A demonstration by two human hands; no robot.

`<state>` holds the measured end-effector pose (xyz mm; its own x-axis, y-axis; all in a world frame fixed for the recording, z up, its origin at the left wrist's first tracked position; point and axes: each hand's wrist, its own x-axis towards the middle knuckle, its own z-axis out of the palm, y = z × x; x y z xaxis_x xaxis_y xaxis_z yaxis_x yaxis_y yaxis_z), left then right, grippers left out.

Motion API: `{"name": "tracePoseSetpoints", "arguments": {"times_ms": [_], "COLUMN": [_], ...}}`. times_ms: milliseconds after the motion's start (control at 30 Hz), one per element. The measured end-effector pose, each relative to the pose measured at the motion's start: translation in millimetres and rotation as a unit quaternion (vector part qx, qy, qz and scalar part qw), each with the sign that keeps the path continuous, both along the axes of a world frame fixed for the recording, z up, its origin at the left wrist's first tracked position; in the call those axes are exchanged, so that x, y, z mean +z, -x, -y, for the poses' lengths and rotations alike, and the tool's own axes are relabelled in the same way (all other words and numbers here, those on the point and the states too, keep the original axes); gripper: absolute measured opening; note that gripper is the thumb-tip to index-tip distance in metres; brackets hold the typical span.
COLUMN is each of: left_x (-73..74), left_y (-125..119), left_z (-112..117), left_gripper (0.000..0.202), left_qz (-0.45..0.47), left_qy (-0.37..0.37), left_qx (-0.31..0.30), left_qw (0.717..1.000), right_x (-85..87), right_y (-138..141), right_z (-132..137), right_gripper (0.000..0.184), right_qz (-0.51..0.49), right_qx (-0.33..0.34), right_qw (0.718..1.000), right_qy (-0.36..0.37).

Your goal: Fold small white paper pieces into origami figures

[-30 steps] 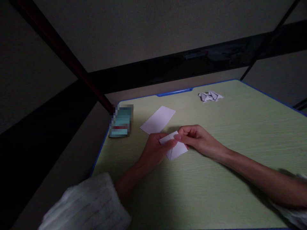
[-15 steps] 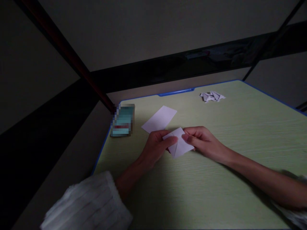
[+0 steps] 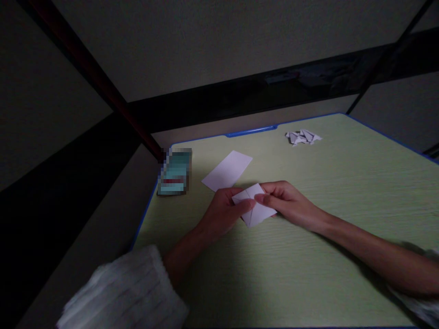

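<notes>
A small folded square of white paper (image 3: 255, 211), with crease or flap lines meeting near its middle, is held between my two hands just above the table. My left hand (image 3: 227, 205) grips its left side, thumb lying on top and fingers underneath. From the right, my right hand (image 3: 287, 200) pinches it, its thumb on the top face close to the left thumb. The fingers beneath the paper are mostly hidden. Behind my left hand a flat white sheet of paper (image 3: 228, 170) lies on the table.
The light green table (image 3: 343, 192) has a blue edge and a blue handle (image 3: 252, 131) on its far side. Several folded white paper shapes (image 3: 303, 136) sit at the back right. A blurred-out teal rectangular object (image 3: 175, 172) lies by the left edge. A wall stands behind.
My right thumb has slid left across the folded paper, closer to the left thumb. The paper stays in both hands, nearly in the same place.
</notes>
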<state>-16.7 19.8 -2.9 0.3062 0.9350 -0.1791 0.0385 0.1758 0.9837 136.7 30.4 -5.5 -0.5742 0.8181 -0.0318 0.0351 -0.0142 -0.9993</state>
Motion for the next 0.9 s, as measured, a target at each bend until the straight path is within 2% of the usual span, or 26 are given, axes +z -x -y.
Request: {"name": "tracePoseSetpoints", "arguments": {"times_ms": [367, 600, 900], "left_x": [0.5, -2.3, 4.5], "left_y": [-1, 0, 2], "left_z": [-2, -3, -4], "left_gripper": [0.018, 0.016, 0.015], "left_qz": [-0.013, -0.021, -0.061], "left_qy": [-0.002, 0.003, 0.018], "left_qx": [-0.012, -0.038, -0.054], "left_qw": [1.0, 0.999, 0.997], "right_x": [-3.2, -2.2, 2.6], "right_y": [-4, -8, -16], "right_z": [-3, -6, -9], "right_gripper": [0.024, 0.022, 0.02], "right_qz": [-0.01, 0.018, 0.057], "right_qx": [0.02, 0.086, 0.107], "right_qw": [1.0, 0.996, 0.992], "right_qy": [-0.009, -0.025, -0.027]}}
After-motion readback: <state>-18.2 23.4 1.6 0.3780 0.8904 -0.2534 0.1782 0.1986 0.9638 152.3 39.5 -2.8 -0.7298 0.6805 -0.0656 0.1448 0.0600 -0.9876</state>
